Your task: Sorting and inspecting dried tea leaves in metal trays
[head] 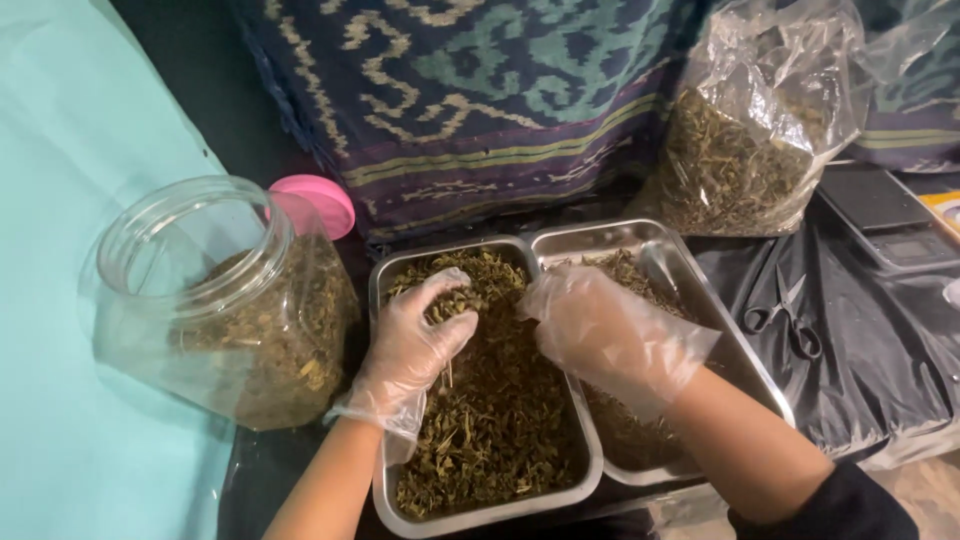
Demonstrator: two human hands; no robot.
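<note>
Head view: gloved hands in the herb trays.

I noted the left hand [418, 335] closed on a clump of dried herbs [490, 420] over the left tray [480, 515]. The right hand [600, 335] rested loosely spread across both trays. The jar [215, 300] lay tilted, part filled; by my judgement most herbs remained unsorted.

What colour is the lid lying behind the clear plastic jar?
Pink. The round lid shows best in the head view, partly hidden behind the jar.
</note>
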